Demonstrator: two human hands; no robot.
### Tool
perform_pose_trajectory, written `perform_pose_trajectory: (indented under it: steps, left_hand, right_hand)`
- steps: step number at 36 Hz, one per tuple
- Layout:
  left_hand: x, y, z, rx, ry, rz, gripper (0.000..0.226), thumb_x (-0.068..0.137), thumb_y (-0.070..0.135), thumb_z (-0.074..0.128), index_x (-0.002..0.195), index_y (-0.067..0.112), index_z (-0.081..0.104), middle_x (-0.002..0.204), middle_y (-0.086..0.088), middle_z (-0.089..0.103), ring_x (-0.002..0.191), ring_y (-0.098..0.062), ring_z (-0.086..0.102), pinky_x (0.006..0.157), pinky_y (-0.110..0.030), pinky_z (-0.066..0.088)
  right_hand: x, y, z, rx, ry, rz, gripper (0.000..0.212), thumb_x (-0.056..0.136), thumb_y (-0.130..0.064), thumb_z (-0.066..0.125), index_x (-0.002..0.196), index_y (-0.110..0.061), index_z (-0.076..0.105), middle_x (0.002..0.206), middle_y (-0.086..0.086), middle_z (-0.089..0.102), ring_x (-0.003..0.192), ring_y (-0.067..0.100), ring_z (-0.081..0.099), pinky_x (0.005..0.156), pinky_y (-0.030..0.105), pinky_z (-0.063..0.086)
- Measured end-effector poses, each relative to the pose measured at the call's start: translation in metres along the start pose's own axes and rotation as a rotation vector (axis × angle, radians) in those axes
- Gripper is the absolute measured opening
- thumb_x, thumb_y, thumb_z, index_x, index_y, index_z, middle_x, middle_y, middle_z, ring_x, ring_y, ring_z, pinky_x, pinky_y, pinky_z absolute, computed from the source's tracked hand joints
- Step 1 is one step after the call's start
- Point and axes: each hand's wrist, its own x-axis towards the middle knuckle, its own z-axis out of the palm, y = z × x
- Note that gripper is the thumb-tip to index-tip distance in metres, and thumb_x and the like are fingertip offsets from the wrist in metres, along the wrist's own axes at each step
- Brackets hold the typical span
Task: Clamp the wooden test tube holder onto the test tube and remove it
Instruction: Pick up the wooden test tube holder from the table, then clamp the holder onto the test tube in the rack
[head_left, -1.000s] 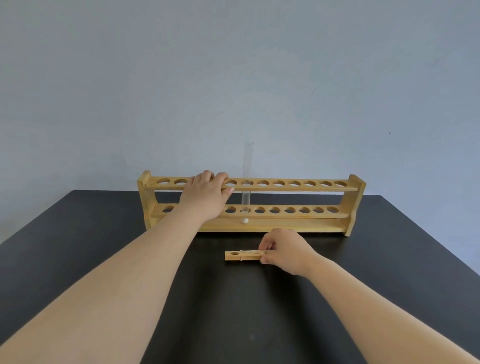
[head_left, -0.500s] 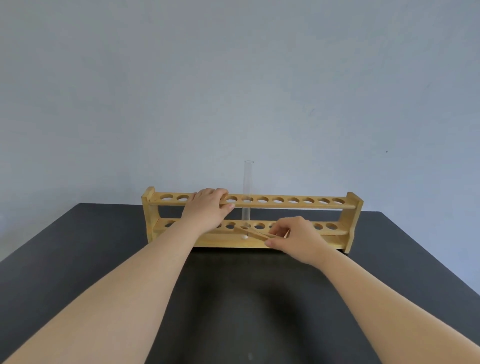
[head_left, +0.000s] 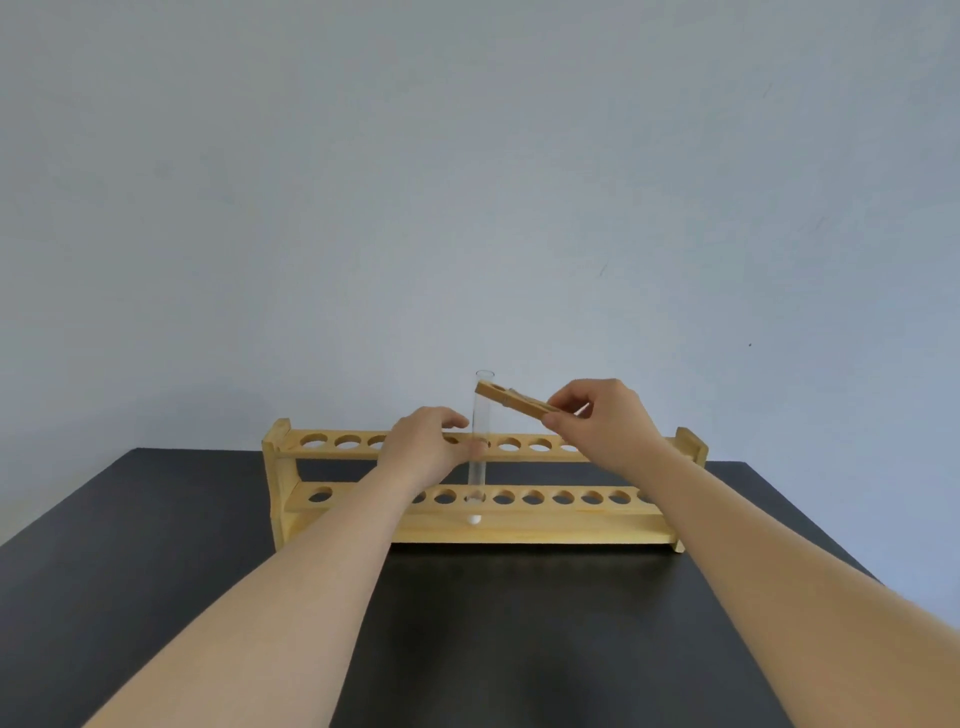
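A clear glass test tube (head_left: 478, 431) stands upright in the wooden rack (head_left: 524, 529), near the rack's middle. My right hand (head_left: 602, 421) pinches the tail end of the wooden test tube holder (head_left: 511, 399), which tilts down to the right. The holder's jaw end sits at the tube's top, just under the rim; whether it grips the glass I cannot tell. My left hand (head_left: 423, 444) rests on the rack's top rail, just left of the tube, fingers curled over the rail.
The rack stands on a black table (head_left: 493, 623) close to its far edge, with a pale wall behind. Its two rails have several round holes, all without tubes except one. Both forearms stretch across the table's front.
My right hand has lifted the holder off the table, up past the rack, and brought its jaw end to the top of the tube. The left hand stays on the rail.
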Motion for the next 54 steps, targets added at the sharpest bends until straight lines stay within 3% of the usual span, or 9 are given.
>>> perform_pose_trajectory:
  steps: [6, 13, 37, 43, 51, 54]
  left_hand:
    - [0.004, 0.001, 0.006, 0.002, 0.001, 0.055, 0.03, 0.082, 0.045, 0.066, 0.107, 0.029, 0.067, 0.112, 0.008, 0.067, 0.097, -0.01, 0.058, 0.084, -0.027, 0.045]
    - [0.004, 0.001, 0.01, 0.049, 0.039, 0.076, 0.024, 0.083, 0.048, 0.063, 0.098, 0.03, 0.069, 0.101, 0.011, 0.067, 0.09, -0.01, 0.058, 0.081, -0.027, 0.048]
    - [0.001, 0.003, 0.01, 0.021, 0.06, 0.068, 0.018, 0.084, 0.045, 0.064, 0.095, 0.033, 0.07, 0.102, 0.012, 0.068, 0.09, -0.009, 0.058, 0.085, -0.03, 0.05]
    - [0.001, 0.003, 0.01, 0.005, 0.063, 0.043, 0.018, 0.083, 0.044, 0.066, 0.095, 0.033, 0.071, 0.103, 0.012, 0.069, 0.092, -0.01, 0.06, 0.085, -0.032, 0.051]
    - [0.002, 0.004, 0.012, -0.028, 0.078, 0.012, 0.022, 0.08, 0.044, 0.069, 0.097, 0.031, 0.072, 0.106, 0.009, 0.07, 0.093, -0.011, 0.06, 0.085, -0.034, 0.052]
    - [0.003, 0.003, 0.012, -0.021, 0.085, -0.006, 0.035, 0.078, 0.048, 0.07, 0.106, 0.027, 0.068, 0.111, 0.007, 0.068, 0.098, -0.014, 0.061, 0.086, -0.036, 0.051]
  right_hand:
    - [0.018, -0.015, -0.007, 0.013, 0.08, -0.017, 0.003, 0.084, -0.027, 0.068, 0.082, -0.028, 0.07, 0.064, -0.01, 0.062, 0.046, 0.01, 0.051, 0.048, 0.027, 0.043]
    - [0.031, -0.024, -0.007, -0.108, 0.118, -0.021, 0.011, 0.084, -0.031, 0.068, 0.074, -0.034, 0.065, 0.073, -0.013, 0.059, 0.064, 0.011, 0.055, 0.056, 0.029, 0.042]
    - [0.037, -0.026, -0.006, -0.301, 0.11, -0.003, 0.017, 0.087, -0.026, 0.065, 0.072, -0.03, 0.07, 0.066, -0.011, 0.064, 0.055, 0.01, 0.053, 0.046, 0.023, 0.034]
    - [0.035, -0.02, 0.001, -0.31, 0.091, -0.003, 0.016, 0.086, -0.026, 0.066, 0.071, -0.029, 0.071, 0.069, -0.012, 0.065, 0.063, 0.011, 0.057, 0.051, 0.026, 0.042]
    - [0.03, -0.011, 0.01, -0.297, 0.056, 0.008, 0.018, 0.085, -0.026, 0.066, 0.068, -0.031, 0.069, 0.069, -0.013, 0.066, 0.066, 0.008, 0.058, 0.051, 0.024, 0.038]
    - [0.028, -0.007, 0.013, -0.295, 0.047, 0.009, 0.015, 0.085, -0.026, 0.067, 0.071, -0.029, 0.072, 0.07, -0.013, 0.066, 0.067, 0.008, 0.058, 0.051, 0.024, 0.039]
